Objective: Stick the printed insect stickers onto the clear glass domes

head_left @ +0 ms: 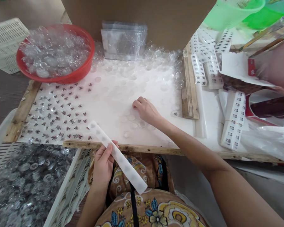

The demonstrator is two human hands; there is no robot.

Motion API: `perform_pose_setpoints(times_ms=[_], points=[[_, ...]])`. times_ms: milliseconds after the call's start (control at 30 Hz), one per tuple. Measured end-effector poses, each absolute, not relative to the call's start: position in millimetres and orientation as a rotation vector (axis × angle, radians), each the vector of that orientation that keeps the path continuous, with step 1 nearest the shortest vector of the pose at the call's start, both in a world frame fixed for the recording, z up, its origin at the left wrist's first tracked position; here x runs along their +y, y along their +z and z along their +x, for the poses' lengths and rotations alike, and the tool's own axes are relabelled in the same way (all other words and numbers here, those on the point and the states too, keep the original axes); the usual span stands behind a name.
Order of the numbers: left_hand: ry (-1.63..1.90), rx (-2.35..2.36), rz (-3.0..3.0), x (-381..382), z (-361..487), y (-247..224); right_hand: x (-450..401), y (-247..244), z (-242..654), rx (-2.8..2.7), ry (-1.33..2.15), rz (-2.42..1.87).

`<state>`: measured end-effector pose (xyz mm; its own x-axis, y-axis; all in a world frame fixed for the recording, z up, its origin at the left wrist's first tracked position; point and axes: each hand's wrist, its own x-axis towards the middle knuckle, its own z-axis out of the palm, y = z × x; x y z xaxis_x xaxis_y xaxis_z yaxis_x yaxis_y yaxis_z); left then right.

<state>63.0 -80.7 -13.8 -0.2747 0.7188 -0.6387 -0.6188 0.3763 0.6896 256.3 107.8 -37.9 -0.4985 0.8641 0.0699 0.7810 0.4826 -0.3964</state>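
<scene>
My left hand [105,157] grips a long white strip [119,159] with faint grey spots, thumb on top, over the front edge of the white work surface [108,116]. Above the middle of that surface is my right hand [144,108], its fingers bent and drawn together; whatever they hold, if anything, is too small to make out. Clear round discs [131,117] lie just beside and below it. On the left part of the surface, many discs with small dark and red prints [63,113] are spread out.
A red basin [91,60] of clear pieces stands back left, near a cardboard box [137,12]. Below left is a white crate [61,192] of clear pieces. Wooden strips [189,97] edge the surface. Printed sticker strips [234,123] lie at right.
</scene>
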Motion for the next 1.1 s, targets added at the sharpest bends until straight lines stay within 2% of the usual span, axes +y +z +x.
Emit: perform_pose_setpoints(times_ms=[233, 400, 900, 1100], points=[[1.284, 1.327, 0.131, -78.3, 63.3, -13.4, 107.4, -22.6, 259.7, -2.156, 0.92, -1.331], [1.28, 1.322, 0.129, -79.2, 63.1, -15.1, 108.4, -17.3, 259.0, -2.001, 1.188, -1.443], [1.273, 1.311, 0.113, -79.5, 63.4, -13.4, 113.8, -16.0, 283.5, -1.952, 0.919, -1.551], [1.267, 1.337, 0.122, -78.7, 63.2, -13.8, 88.1, -13.9, 295.9, -2.235, 0.947, -1.332]])
